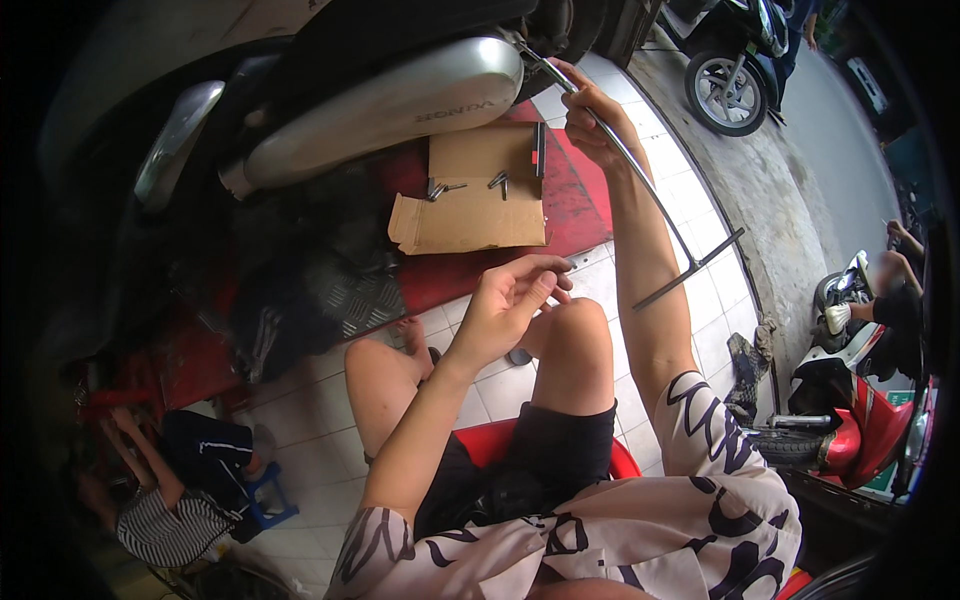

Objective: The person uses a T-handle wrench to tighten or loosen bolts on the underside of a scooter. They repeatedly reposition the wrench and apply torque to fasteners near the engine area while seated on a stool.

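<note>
My right hand (597, 115), arm stretched forward, grips the shaft of a long T-handle wrench (668, 212) near its far end. The wrench's crossbar hangs back beside my forearm, and its tip reaches in by the end of a silver cover (400, 105) on a motorbike. Contact at the tip is too small to make out. Above my knee, my left hand (515, 300) is loosely curled with its fingers apart and nothing clear in them. Beyond it, an opened cardboard box (480, 215) holds several small metal bolts (499, 184).
The box rests on a red platform (580, 190) with a dark tread plate (365, 300). White tiles (715, 290) surround it. A dark rag (745, 375) lies at right. Other motorbikes (728, 90) stand outside. People sit at lower left (175, 525) and far right (890, 310).
</note>
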`<state>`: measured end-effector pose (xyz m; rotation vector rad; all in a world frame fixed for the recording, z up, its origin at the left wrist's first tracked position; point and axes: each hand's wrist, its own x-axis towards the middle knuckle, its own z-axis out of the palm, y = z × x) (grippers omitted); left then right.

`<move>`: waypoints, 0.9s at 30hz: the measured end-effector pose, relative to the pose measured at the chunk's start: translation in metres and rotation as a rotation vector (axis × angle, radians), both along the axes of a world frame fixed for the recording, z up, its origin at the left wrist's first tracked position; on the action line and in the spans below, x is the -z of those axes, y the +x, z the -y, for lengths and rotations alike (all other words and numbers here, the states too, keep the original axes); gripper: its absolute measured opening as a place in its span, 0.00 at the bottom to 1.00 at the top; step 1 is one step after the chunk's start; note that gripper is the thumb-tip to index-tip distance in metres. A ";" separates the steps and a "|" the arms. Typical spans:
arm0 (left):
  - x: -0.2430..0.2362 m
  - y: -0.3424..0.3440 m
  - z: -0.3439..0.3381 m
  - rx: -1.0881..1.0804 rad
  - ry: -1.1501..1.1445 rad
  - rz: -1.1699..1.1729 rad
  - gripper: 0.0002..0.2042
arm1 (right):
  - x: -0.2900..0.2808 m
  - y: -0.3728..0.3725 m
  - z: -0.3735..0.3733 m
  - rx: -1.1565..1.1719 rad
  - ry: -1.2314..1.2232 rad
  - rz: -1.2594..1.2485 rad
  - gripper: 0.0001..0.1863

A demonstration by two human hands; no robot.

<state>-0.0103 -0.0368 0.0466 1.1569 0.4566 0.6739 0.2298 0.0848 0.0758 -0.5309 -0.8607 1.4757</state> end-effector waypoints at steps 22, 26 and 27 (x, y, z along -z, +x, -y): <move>-0.012 0.051 -0.045 0.311 -0.314 0.422 0.15 | -0.023 -0.031 -0.011 0.240 -0.053 0.342 0.24; -0.010 0.065 -0.048 0.360 -0.451 0.556 0.12 | -0.024 -0.032 -0.007 0.270 -0.077 0.442 0.22; -0.009 0.069 -0.048 0.373 -0.497 0.630 0.10 | -0.024 -0.032 0.001 0.261 -0.105 0.414 0.22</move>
